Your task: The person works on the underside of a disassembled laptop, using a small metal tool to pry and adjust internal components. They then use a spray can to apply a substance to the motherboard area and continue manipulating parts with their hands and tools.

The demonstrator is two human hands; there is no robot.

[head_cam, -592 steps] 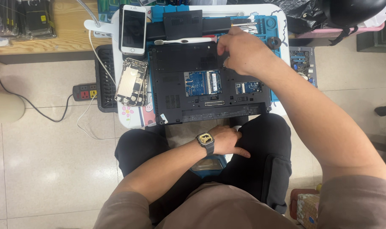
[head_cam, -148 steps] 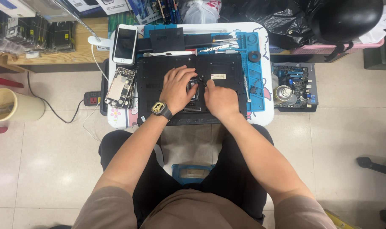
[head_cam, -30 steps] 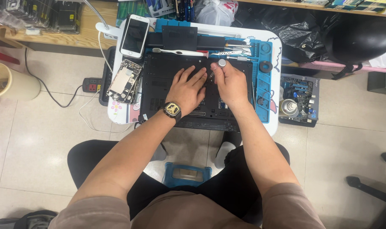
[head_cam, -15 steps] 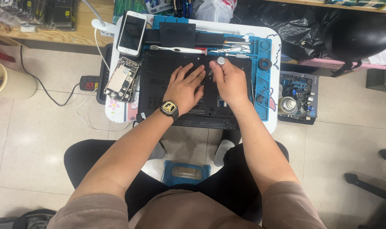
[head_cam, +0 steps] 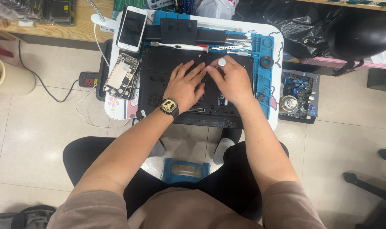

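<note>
Laptop (head_cam: 159,80), black and bottom-up, lies on the small white desk (head_cam: 278,46) at twelve o'clock. Left hand (head_cam: 185,85) rests flat, fingers spread, holding nothing. Right hand (head_cam: 231,78) pinches a white-capped screwdriver (head_cam: 221,62) upright.
</note>
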